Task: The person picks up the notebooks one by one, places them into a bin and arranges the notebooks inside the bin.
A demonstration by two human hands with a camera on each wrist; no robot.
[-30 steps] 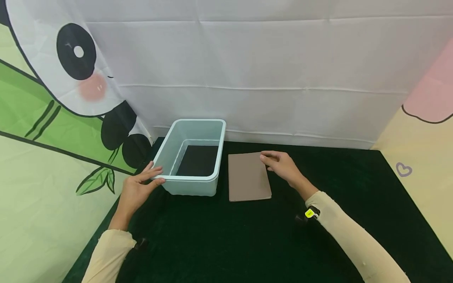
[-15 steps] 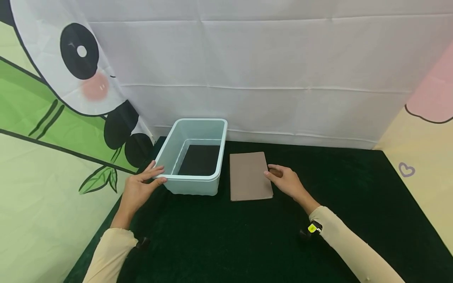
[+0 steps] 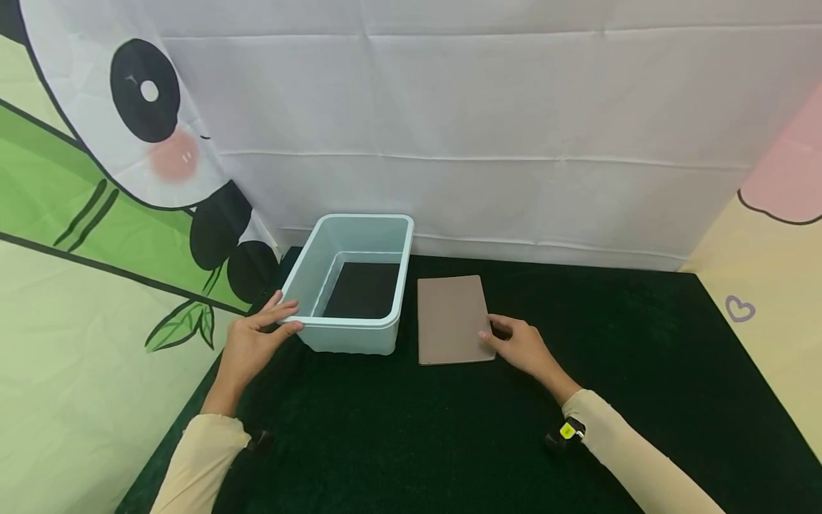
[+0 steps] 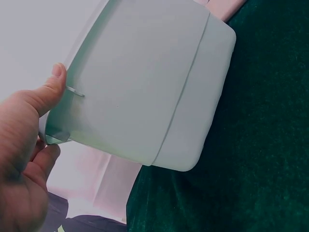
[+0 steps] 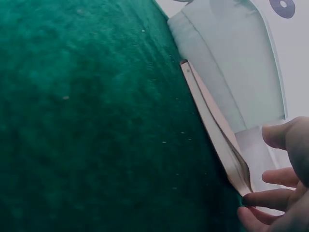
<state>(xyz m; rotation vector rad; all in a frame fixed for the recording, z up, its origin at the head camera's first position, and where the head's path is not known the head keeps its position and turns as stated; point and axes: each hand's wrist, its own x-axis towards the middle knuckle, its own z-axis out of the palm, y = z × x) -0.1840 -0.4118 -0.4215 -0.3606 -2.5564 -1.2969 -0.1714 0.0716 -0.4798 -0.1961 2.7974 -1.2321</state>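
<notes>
A pale blue plastic bin [image 3: 349, 337] stands at the back left of the table. My left hand [image 3: 252, 350] grips its near left corner, thumb and fingers on either side of the rim, as the left wrist view shows. To the bin's right lies a closed notebook [image 3: 449, 321] with a plain taupe cover. My right hand [image 3: 521, 348] is at the notebook's right edge, fingers reaching to it. Seen from the right wrist, the pages show between the covers of the notebook [image 5: 217, 125], the thumb [image 5: 275, 136] is held apart above, and fingertips are right at the near corner.
A black flat rectangle [image 3: 362, 289] covers the bin's floor. Dark green cloth [image 3: 385, 435] spreads over the table. Behind hangs a pale fabric backdrop [image 3: 481, 121], with a cartoon print at the left and pink and yellow areas at the right.
My right hand has slid from the notebook's upper right corner down along its right edge toward me. The left hand stays on the bin's rim; notebook and bin have not moved.
</notes>
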